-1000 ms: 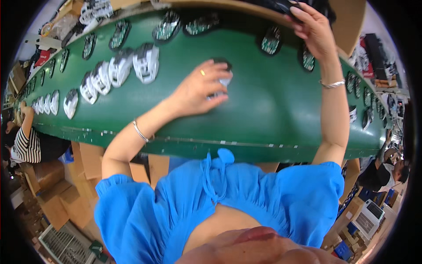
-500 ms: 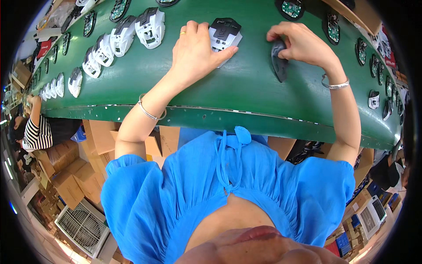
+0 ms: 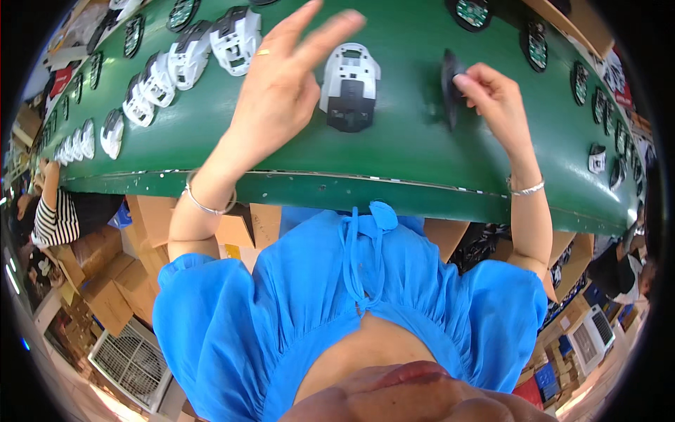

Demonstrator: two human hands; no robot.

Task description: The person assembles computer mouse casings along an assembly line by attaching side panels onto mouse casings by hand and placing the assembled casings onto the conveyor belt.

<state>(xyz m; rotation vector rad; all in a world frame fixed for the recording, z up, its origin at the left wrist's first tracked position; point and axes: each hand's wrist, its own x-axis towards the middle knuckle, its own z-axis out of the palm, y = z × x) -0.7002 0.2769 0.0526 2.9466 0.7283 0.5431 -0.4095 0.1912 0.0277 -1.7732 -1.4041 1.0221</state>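
Note:
My left hand (image 3: 275, 91) is raised over the green work surface, holding nothing, with fingers stretched apart and blurred at the tips. Just right of it lies a white-and-black plastic shell (image 3: 351, 88), like the top of a computer mouse, its black part toward me. My right hand (image 3: 496, 102) pinches a dark, flat mouse base (image 3: 450, 90), which stands on edge and is smeared by motion. Its inner face is hidden from me.
Similar white-and-black shells (image 3: 190, 55) line the left side of the green work surface (image 3: 401, 151). Black bases with green circuit boards (image 3: 536, 48) stand along the right and far left. A person in a striped top (image 3: 56, 219) sits at far left. Cardboard boxes (image 3: 116, 295) lie below.
My left hand has let go of the shell and moved left. The shell has turned end for end, its black part now nearest me. My right hand has shifted its hold on the dark base.

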